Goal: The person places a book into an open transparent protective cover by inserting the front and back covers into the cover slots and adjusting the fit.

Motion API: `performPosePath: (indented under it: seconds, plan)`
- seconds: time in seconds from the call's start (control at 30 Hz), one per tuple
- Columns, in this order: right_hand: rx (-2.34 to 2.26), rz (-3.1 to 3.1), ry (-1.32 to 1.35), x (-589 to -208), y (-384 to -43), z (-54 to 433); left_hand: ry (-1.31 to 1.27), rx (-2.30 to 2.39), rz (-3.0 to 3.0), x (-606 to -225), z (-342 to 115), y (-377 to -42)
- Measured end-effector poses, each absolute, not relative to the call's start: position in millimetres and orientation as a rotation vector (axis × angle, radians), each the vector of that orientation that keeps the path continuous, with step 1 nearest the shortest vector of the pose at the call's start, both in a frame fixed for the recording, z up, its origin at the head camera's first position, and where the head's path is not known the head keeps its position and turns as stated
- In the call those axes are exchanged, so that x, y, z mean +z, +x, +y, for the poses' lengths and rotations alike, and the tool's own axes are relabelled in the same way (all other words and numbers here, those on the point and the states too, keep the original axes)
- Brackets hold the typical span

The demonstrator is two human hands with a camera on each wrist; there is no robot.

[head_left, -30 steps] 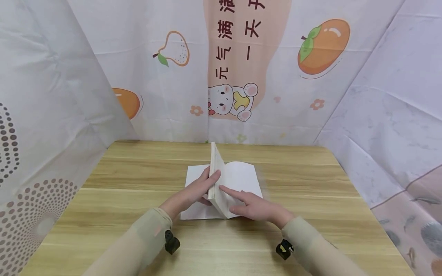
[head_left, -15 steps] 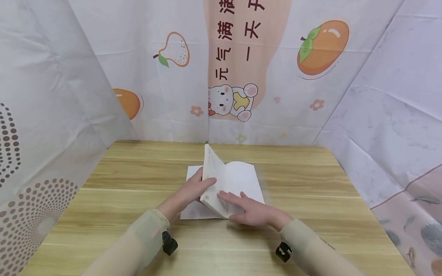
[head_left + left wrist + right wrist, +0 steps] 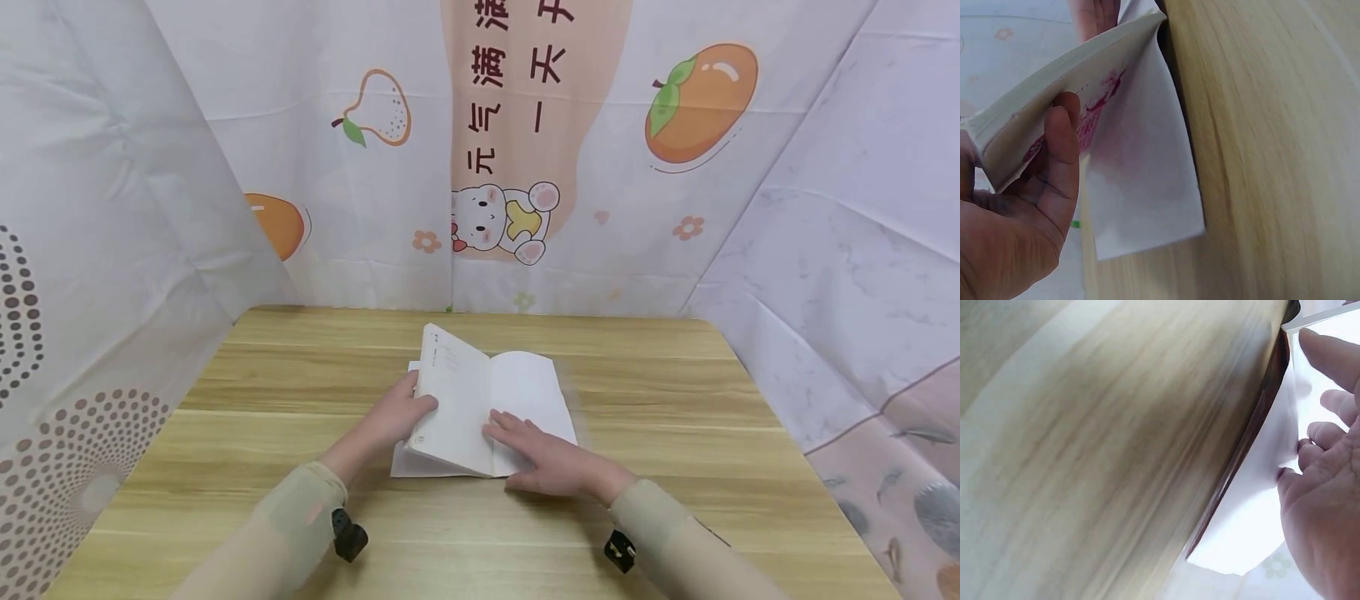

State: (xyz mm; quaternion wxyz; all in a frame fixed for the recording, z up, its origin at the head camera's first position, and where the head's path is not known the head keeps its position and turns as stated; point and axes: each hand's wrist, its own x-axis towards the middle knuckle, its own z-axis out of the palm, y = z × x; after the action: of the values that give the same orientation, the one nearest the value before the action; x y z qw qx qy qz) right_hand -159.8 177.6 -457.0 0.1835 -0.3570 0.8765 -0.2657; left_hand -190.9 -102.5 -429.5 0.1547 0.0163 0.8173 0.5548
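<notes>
An open book lies on the wooden table in the head view, its left block of pages tilted up from a white sheet beneath. My left hand grips that block at its outer edge, thumb on the upper page and fingers underneath. Magenta print shows on the block's underside in the left wrist view, with the white sheet hanging open below. My right hand rests on the right page near the fold, fingers extended. In the right wrist view a dark red edge runs along under the pages.
The wooden table extends on both sides of the book. A printed curtain stands at its back edge, and more cloth hangs to the left and right. Each wrist carries a small black camera.
My left hand has swung the page block from nearly upright down to the left, so its upper page now faces up. My right hand has stayed near the fold, its fingers spreading flatter.
</notes>
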Motion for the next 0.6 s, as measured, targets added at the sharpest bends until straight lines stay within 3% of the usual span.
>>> performPosePath:
  seconds: [0.37, 0.6]
  plan:
    - [-0.595, 2.590, -1.117, -462, -159, 185, 0.067, 1.612, 2.182, -437, -122, -190]
    - [-0.525, 2.641, -1.044, -466, -162, 196, 0.071, 1.571, 2.157, -438, -132, -191]
